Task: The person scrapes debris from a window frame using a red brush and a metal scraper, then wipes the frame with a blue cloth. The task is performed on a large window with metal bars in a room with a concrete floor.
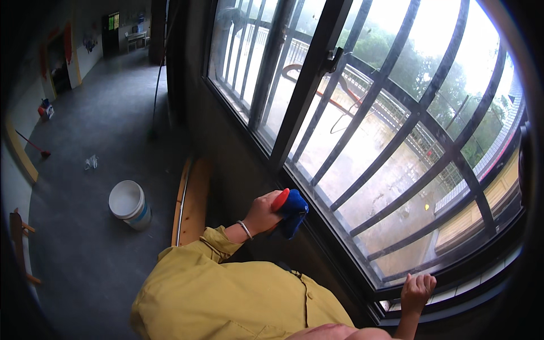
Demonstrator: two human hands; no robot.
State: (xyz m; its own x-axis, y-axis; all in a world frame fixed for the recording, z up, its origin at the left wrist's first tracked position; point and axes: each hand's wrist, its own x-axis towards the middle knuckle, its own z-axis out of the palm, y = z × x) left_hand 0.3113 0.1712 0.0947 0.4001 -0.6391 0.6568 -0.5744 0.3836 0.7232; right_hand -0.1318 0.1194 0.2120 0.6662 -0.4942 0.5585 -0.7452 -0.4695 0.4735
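My left hand [262, 214], with a pale bracelet at the wrist, is closed around a red plastic piece [280, 200] and a bunched blue cloth [293, 214]. The red piece sticks up beside the thumb; its lower part is hidden by hand and cloth, so I cannot tell its kind. Both are just inside the sill of a dark-framed sliding window [309, 85]. At the window's near right corner, my right hand [417, 290] has its fingers curled over the lower window frame [391, 292].
Dark metal bars [396, 133] stand outside the glass. A white bucket [127, 199] sits on the grey floor to my left. A wooden board [196, 201] with a metal rod [182, 207] lies along the wall. Crumpled clear plastic [90, 162] and a red broom [44, 153] are farther left.
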